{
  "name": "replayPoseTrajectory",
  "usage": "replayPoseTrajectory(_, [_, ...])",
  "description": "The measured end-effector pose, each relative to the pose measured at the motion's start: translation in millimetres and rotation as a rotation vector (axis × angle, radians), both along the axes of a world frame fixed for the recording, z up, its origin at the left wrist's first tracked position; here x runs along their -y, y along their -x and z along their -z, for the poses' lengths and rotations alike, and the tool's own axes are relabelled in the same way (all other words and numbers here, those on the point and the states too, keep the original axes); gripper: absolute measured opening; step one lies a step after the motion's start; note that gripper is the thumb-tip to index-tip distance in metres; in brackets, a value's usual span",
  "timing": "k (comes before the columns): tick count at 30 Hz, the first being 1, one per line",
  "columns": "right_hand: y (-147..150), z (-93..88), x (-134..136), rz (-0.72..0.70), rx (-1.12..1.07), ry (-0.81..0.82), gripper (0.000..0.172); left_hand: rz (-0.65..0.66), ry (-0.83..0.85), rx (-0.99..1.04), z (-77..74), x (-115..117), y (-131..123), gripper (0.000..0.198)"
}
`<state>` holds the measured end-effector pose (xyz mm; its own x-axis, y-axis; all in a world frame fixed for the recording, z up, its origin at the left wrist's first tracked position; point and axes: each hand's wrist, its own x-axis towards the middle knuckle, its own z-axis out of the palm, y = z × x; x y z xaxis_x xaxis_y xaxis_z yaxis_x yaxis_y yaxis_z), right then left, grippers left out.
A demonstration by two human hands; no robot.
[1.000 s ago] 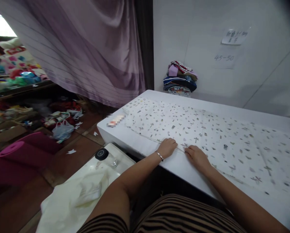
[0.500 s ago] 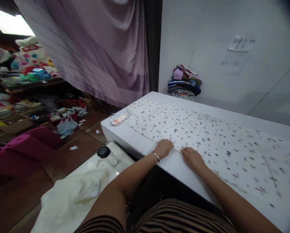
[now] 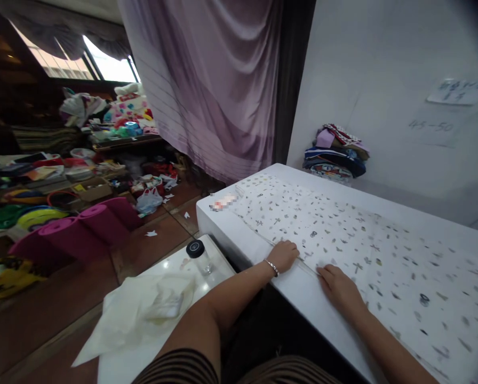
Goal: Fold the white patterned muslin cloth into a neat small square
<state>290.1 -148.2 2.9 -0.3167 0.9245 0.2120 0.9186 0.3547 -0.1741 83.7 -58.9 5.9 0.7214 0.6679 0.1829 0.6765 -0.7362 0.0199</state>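
Note:
A thin white cloth printed with small scattered figures lies spread over the white table. Its near edge runs between my two hands. My left hand, with a bracelet at the wrist, has its fingers curled over that edge. A short way to the right, my right hand pinches the same edge between thumb and fingers. The cloth lies mostly flat, and its far right part runs out of view.
A low white stand at left holds a clear jar with a black lid and some pale sheets. Folded clothes are stacked beyond the table. Pink rolls and bags lie on the floor. A purple curtain hangs behind.
The view has turned left, so everything sits further right. My hands are slightly further apart along the cloth's edge, both still holding it.

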Motion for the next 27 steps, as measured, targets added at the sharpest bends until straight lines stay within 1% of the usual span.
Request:
replayPoseTrajectory(6, [1.4, 16.3, -6.5, -0.036, -0.067, -0.017, 0.033, 0.079, -0.033, -0.014, 6.3, -2.6, 10.1, 0.012])
replayPoseTrajectory(10, [-0.6, 22.3, -8.0, -0.062, -0.119, -0.035, 0.034, 0.093, -0.037, -0.01, 8.9, -4.4, 13.9, 0.012])
replayPoseTrajectory(17, [7.0, 20.2, -14.6, -0.078, -0.127, -0.05, 0.031, 0.089, -0.042, -0.002, 6.3, -3.6, 14.8, 0.012])
replayPoseTrajectory(21, [13.4, 17.6, -17.0, -0.071, -0.072, -0.04, 0.032, -0.008, -0.056, 0.005, 5.8, -5.7, 19.3, 0.01])
replayPoseTrajectory(23, [15.4, 15.3, -16.6, -0.058, -0.039, -0.027, 0.033, -0.031, -0.047, -0.001, 5.8, -7.2, 22.7, 0.01])
replayPoseTrajectory(27, [17.3, 9.0, -14.1, -0.054, 0.005, -0.017, 0.032, -0.013, -0.014, -0.007, 4.3, -9.2, 28.3, 0.014])
